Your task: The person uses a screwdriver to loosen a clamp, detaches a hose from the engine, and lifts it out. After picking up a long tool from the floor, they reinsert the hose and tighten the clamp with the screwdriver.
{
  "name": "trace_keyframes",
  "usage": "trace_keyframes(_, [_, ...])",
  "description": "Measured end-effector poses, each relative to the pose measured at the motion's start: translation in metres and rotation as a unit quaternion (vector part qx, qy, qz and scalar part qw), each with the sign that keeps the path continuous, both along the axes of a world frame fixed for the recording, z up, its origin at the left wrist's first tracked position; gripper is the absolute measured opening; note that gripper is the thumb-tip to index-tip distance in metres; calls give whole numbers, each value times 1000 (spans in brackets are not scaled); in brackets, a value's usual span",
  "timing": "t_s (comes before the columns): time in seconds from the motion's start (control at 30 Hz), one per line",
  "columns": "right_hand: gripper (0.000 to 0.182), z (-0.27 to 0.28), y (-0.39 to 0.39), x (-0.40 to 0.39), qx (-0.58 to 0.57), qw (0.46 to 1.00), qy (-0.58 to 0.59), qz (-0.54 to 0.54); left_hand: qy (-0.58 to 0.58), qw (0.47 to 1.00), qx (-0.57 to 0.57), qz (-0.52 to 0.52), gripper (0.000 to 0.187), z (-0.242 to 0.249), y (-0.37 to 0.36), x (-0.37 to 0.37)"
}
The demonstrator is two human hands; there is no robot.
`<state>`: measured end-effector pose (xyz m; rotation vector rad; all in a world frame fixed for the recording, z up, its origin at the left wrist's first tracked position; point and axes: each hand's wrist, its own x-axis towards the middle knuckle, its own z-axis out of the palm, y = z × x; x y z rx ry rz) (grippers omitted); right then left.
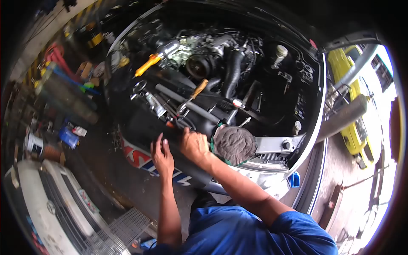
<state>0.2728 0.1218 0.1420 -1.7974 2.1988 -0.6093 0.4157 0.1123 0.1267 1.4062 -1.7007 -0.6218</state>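
- Black loop (185, 120): at eleven o'clock from the right hand (194, 146), right against its fingertips; what it belongs to is too small to tell.
- Right hand: fingers curled downward at the loop — whether they are clamped on it, I cannot tell.
- Left hand (162, 160): at eight o'clock from the right, raised, its fingers apart from the thumb.
- Orange tip (170, 125): just past the left hand, between twelve and one o'clock from it.
- Rag (236, 144): grey, bunched, at three o'clock from the right hand, on the car's front edge.
- Screwdriver (200, 88): yellow handle, at twelve o'clock, beyond the loop.
- Work light (148, 64): orange handle, at eleven o'clock — beside the engine (221, 44).
- Hose (233, 74): thick, black, at one o'clock.
- Yellow vehicle (347, 106): well apart, between two and three o'clock.
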Motion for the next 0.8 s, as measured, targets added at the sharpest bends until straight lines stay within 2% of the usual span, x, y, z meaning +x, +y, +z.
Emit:
trace_keyframes(0.03, [30, -1, -2, 3, 17, 1000, -4, 8, -25, 992, -119, -16, 39, -17, -28, -10])
trace_keyframes(0.1, [35, 9, 0, 3, -48, 993, -105, -39, -159, 979, -131, 1, 44, -21, -48, -26])
trace_keyframes(0.13, [43, 22, 4, -7, 23, 979, -198, -47, -149, 981, -125, 15, 46, -24, -53, -31])
trace_keyframes(0.23, [45, 2, 5, -21, -38, 916, -384, -106, -121, 986, -115, 21, 41, -21, -55, -35])
trace_keyframes(0.27, [47, 3, 4, -23, -13, 895, -429, -118, -121, 985, -118, 30, 40, -19, -54, -37])
trace_keyframes(0.37, [50, 8, 4, -17, -3, 862, -487, -137, -103, 989, -103, 0, 42, -10, -58, -41])
trace_keyframes(0.43, [55, 12, -1, -17, 53, 874, -470, -110, -137, 986, -98, 12, 44, -13, -57, -44])
trace_keyframes(0.47, [54, -3, -9, -15, 57, 867, -488, -88, -152, 983, -97, 19, 45, -15, -56, -46])
trace_keyframes(0.57, [54, -12, -15, -30, 98, 830, -548, -41, -36, 999, -31, 9, 52, -13, -47, -52])
trace_keyframes(0.6, [55, -9, -12, -38, 117, 813, -570, -29, 13, 999, 44, -22, 58, -1, -41, -54])
trace_keyframes(0.63, [53, -8, -4, -48, 145, 774, -616, -28, 46, 999, 4, -17, 59, -7, -42, -54])
trace_keyframes(0.7, [48, 20, 28, -76, 199, 686, -699, -20, 36, 997, -28, 56, 62, 6, -36, -60])
trace_keyframes(0.73, [44, 33, 47, -92, 203, 662, -721, -15, 51, 995, -45, 79, 65, 19, -32, -67])
trace_keyframes(0.8, [40, 40, 90, -129, 226, 630, -743, 6, 106, 984, -105, 94, 59, 39, -29, -83])
